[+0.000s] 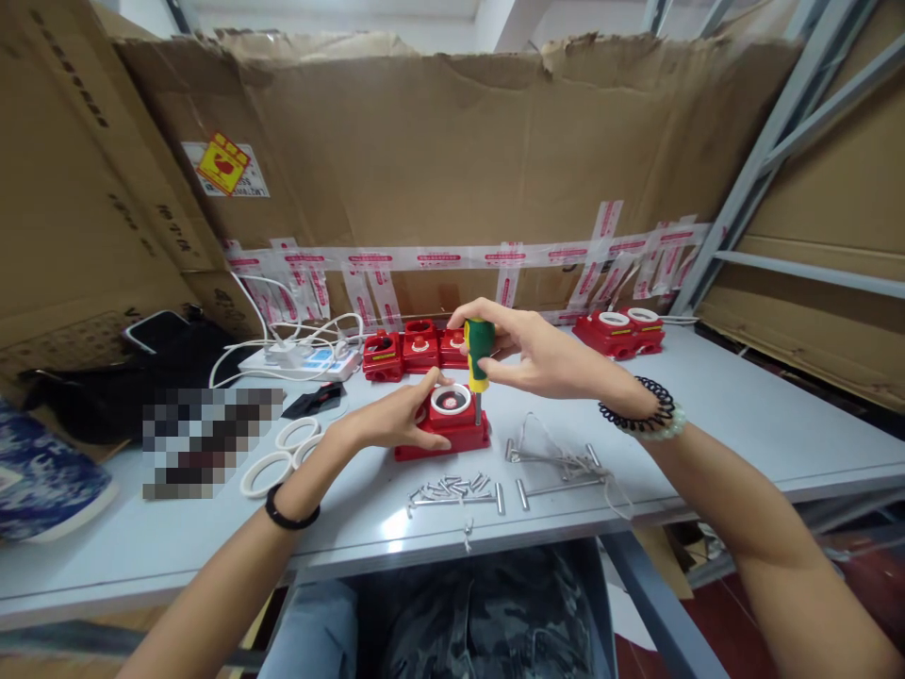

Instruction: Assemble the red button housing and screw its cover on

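Note:
A red plastic housing (pixel 452 429) with a white ring on top sits on the grey table (pixel 742 415) in front of me. My left hand (pixel 392 420) grips its left side, fingers wrapped round it. My right hand (pixel 541 358) is closed on a green and yellow screwdriver (pixel 479 354), held upright with its tip down at the housing's right edge. Several small screws (pixel 452 488) lie just in front of the housing.
More red housings (pixel 414 351) stand behind, two others (pixel 622 332) at the back right. White rings (pixel 279 457) lie to the left, metal pins (pixel 558 467) to the right. A power strip (pixel 304 360) with white cables, a dark bag (pixel 134 368) and cardboard walls surround the table.

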### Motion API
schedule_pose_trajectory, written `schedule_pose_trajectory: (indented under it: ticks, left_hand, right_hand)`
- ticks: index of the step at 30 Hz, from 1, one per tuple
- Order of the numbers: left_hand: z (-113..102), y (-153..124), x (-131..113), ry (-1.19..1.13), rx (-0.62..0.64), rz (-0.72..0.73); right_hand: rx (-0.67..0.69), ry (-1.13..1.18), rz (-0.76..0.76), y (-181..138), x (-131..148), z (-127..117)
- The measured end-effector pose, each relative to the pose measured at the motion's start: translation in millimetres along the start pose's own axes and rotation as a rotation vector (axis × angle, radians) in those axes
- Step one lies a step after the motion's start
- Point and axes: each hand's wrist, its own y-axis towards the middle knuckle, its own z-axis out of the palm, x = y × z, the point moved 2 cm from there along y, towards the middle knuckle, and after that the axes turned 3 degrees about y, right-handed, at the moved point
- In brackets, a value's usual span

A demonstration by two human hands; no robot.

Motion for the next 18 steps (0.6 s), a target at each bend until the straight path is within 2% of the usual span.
schedule_pose_trajectory:
  ticks: [3, 9, 12, 15, 18]
  left_hand:
    - [0, 1, 2, 0.025, 0.005, -0.024]
    - [2, 2, 4, 0.012, -0.003, -0.010]
    - [2, 3, 5, 0.003, -0.002, -0.012]
    - [2, 3, 5, -0.004, -0.005, 0.003]
    - [1, 2, 4, -0.008, 0.000, 0.016]
  right_hand:
    - [-0.074, -0.118, 0.042, 3, 4, 4]
    - [-0.305, -0.455, 0.148, 14, 0, 21]
    - [-0.274, -0.288, 0.070, 14, -5, 24]
    - [-0.168, 0.027, -0.032, 7, -7, 21]
    - [-0.072, 0.191, -0.076, 2, -7, 17]
